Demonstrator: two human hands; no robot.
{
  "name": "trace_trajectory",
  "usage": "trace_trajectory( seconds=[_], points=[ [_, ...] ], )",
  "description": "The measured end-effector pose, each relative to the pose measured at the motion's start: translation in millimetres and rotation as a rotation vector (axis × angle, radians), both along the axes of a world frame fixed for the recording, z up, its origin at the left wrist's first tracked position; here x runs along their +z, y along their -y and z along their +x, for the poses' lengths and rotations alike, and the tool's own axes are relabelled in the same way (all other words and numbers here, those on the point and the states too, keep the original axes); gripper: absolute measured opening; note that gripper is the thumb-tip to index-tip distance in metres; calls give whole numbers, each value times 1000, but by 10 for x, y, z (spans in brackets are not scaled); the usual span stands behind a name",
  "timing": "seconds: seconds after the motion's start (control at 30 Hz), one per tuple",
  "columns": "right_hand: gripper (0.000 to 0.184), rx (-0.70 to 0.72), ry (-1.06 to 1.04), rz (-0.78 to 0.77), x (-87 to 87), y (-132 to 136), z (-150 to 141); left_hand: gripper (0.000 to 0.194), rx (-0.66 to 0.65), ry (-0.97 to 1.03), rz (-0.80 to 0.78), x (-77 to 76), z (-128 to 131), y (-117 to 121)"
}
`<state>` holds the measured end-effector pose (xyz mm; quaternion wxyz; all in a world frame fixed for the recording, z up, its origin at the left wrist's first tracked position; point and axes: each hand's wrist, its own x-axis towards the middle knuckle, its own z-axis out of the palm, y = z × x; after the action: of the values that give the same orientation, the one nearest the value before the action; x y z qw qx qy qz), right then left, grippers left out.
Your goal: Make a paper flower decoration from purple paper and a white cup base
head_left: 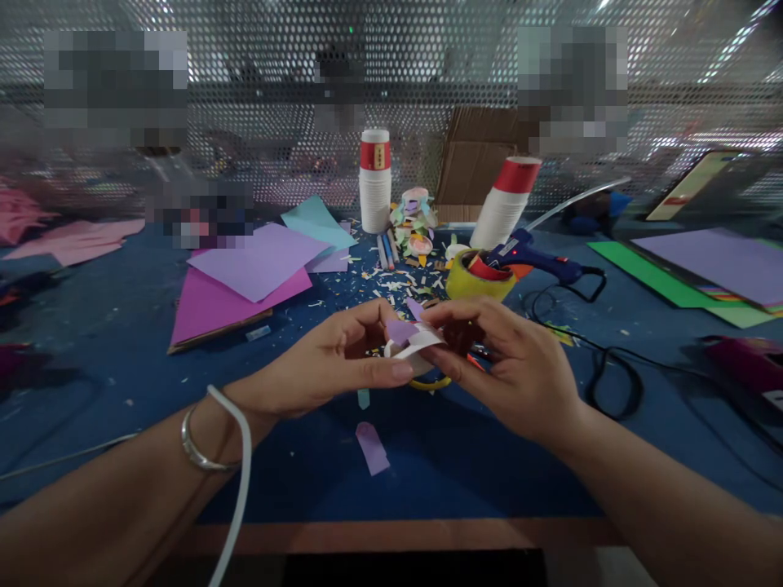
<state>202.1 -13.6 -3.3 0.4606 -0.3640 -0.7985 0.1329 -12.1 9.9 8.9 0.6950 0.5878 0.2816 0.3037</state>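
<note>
Over the middle of the table, my left hand [342, 350] and my right hand [519, 367] both pinch a small white paper cup piece [422, 341]. A purple paper strip [400, 330] lies against its upper side, under my fingers. Part of the piece is hidden by the fingertips, so I cannot tell its full shape. Below the hands, a loose purple paper strip [373, 448] rests on the table, with a small teal paper strip [364, 399] above it. A yellow ring [437, 383] shows partly behind the held piece.
Behind the hands stand a blue glue gun [538, 259] on a yellow tape roll [480, 284], two cup stacks [375, 191], a paper-decorated cup [414, 214] and several markers [387, 249]. Paper sheets [260, 257] lie left, more sheets [710, 261] right. A black cable [636, 355] loops at right.
</note>
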Motion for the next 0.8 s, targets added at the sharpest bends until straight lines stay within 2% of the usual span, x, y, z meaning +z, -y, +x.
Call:
trace_trajectory(
  seconds=[0.1, 0.2, 0.37, 0.63, 0.8],
  points=[
    [19, 8, 9, 8, -1, -5, -6, 18, -27, -32, 35, 55, -22, -3],
    [19, -8, 39, 49, -14, -16, -2, 20, -17, -37, 75, 55, -19, -3],
    [21, 1, 29, 76, -40, -34, 19, 27, 70, -60, 98, 2, 19, 8],
    [21, 34, 1, 74, -62, -52, 11, 23, 239, -69, 236, -19, 62, 73],
    [21, 36, 4, 74, -77, -68, 21, 18, 240, -72, 246, -24, 49, 87]
  ],
)
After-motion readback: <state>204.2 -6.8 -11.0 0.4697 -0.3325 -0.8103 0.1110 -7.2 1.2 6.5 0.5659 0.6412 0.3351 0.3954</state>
